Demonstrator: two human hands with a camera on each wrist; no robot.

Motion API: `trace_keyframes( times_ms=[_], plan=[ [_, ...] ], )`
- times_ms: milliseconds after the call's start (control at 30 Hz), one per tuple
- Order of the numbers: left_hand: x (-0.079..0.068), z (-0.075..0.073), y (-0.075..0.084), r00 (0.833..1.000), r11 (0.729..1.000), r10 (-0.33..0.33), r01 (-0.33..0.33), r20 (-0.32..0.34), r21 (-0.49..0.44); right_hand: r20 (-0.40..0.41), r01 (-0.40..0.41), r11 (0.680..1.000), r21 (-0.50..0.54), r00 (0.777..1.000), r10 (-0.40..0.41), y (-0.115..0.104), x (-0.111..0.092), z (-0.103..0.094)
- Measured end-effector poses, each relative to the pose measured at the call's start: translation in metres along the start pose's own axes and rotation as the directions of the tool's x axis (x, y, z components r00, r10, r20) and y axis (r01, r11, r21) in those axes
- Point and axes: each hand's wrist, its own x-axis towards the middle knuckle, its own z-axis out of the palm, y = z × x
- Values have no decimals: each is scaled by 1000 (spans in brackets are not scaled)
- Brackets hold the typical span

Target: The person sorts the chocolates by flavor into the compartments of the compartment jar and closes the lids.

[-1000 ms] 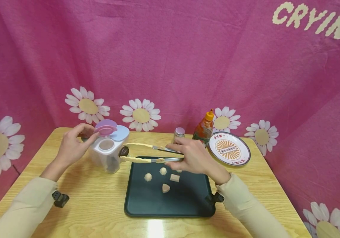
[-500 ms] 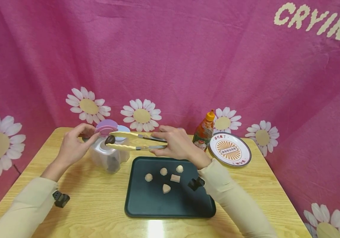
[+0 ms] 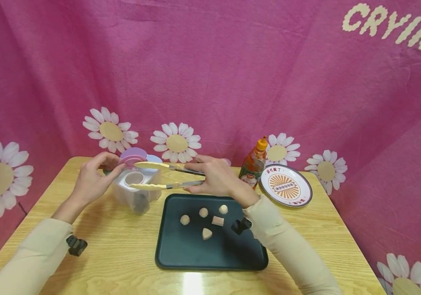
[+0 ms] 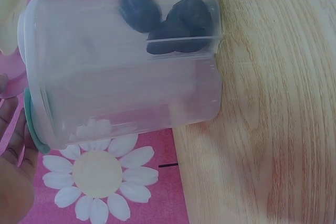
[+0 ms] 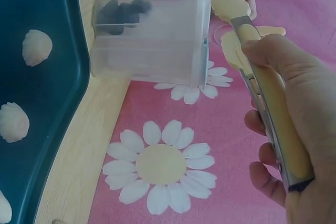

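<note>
My left hand (image 3: 96, 178) pinches the raised pink lid (image 3: 132, 160) of a clear plastic container (image 3: 122, 196) at the table's back left. The round opening under that lid is uncovered. My right hand (image 3: 214, 177) grips metal tongs (image 3: 154, 187) with yellow tips, held over the opening. The tips stand apart with nothing between them. In the left wrist view several dark lumps (image 4: 189, 22), chocolate-like, lie at the container's bottom, and one blurred lump (image 4: 140, 10) is a little above them. A lilac lid and a light blue lid (image 3: 154, 159) also top the container.
A dark tray (image 3: 195, 254) in the middle bears several pale shell-shaped and blocky pieces (image 3: 218, 221). Behind it at the right stand a sauce bottle (image 3: 253, 166) with a yellow cap and a patterned plate (image 3: 286, 185). A pink cloth (image 3: 210, 73) hangs at the back.
My right hand has carried the tongs left from over the tray's back edge to the opening. The tongs have spread and let the dark lump go. My left hand stays at the lid.
</note>
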Motion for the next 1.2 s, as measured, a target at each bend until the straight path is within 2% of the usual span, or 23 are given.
trace_keyframes(
  times_ms=[200, 467, 667, 967, 1200],
  plan=[
    [1, 0, -2, 1000, 1000, 11, -11, -7, -3, -57, 17, 999, -46, 998, -20, 3, -17, -3],
    [1, 1, -1, 1000, 1000, 6, -6, -12, -1, -93, -34, 999, -18, 995, 33, 11, -50, -7],
    [0, 1, -1, 1000, 1000, -1, 1, -7, 5, -132, -109, 994, 6, 985, 109, 14, -76, -12],
    [-1, 1, 0, 1000, 1000, 7, -7, -7, 6, -216, -212, 976, 53, 952, 218, 23, -130, -14],
    [-1, 1, 1, 1000, 1000, 10, -10, -12, 3, -258, -361, 932, 17, 899, 353, 32, -185, -10]
  ],
)
